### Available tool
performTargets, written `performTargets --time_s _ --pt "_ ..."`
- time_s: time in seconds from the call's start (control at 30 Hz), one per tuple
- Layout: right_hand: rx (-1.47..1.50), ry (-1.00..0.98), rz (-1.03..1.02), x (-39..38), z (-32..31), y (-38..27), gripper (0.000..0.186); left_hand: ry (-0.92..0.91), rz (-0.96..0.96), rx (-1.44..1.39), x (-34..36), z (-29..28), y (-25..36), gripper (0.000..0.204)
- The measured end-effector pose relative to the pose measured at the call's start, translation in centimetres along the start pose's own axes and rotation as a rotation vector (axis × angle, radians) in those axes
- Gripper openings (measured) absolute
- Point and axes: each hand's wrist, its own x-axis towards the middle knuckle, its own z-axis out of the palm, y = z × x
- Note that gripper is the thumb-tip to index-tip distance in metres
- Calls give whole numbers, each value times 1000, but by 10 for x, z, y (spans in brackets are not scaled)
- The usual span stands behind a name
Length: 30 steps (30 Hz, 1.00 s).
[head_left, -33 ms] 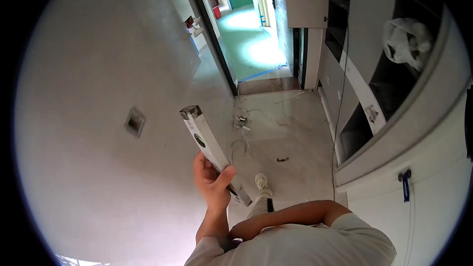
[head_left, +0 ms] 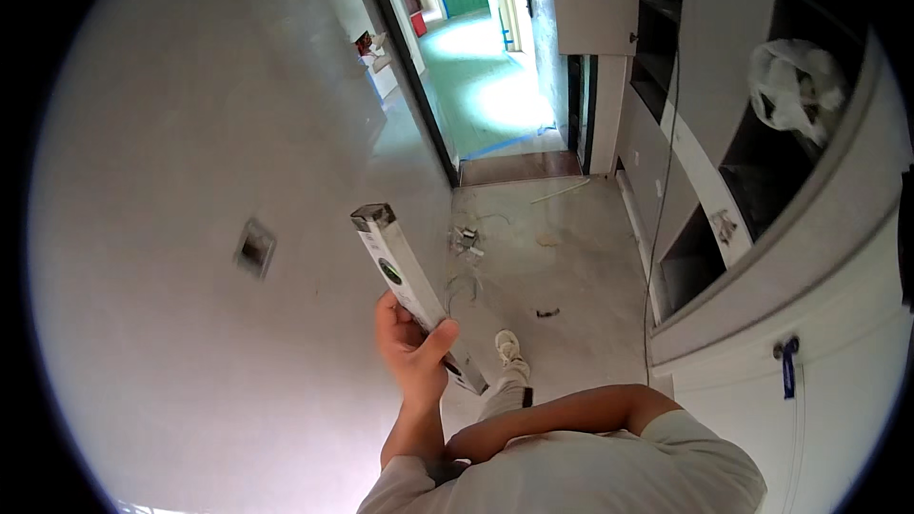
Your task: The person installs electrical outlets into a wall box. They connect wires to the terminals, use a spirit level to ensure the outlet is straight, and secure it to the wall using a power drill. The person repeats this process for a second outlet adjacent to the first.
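My left hand [head_left: 415,354] is closed around a spirit level [head_left: 406,278], with the thumb across its near side. The level is a long, pale metal bar with a dark end cap and a round vial window near the top. It slants from upper left to lower right, in front of the plain grey wall [head_left: 190,143]. Across my body lies my right forearm [head_left: 562,419], pointing left. The right hand itself is hidden behind my left arm.
A recessed wall box [head_left: 255,247] sits in the left wall. Bits of wire and debris [head_left: 466,240] litter the floor ahead. On the right, a shelf unit [head_left: 752,262] holds a white plastic bag [head_left: 795,86]. Beyond, a doorway threshold [head_left: 519,167] leads to a green-covered floor.
The view has shifted very slightly. The spirit level remains in my left hand at nearly the same angle.
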Motion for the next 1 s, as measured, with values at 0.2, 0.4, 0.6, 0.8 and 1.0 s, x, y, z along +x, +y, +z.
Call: performTargets --time_s 0.2,0.4,0.6,0.8,1.0 --pt "-176 82 161 -48 -176 117 35 17 -24 -32 194 16 -121 64" --pt "-433 290 36 -98 -336 167 24 -21 -11 -48 392 66 -173 63" --pt "-24 186 -176 -150 -497 222 33 177 176 290 537 47 -236 66" --pt "590 -30 -338 -190 -570 315 39 380 22 661 625 36 -296 66" --pt "1327 -154 -148 -223 -638 407 43 166 -713 1015 691 -15 -374 66"
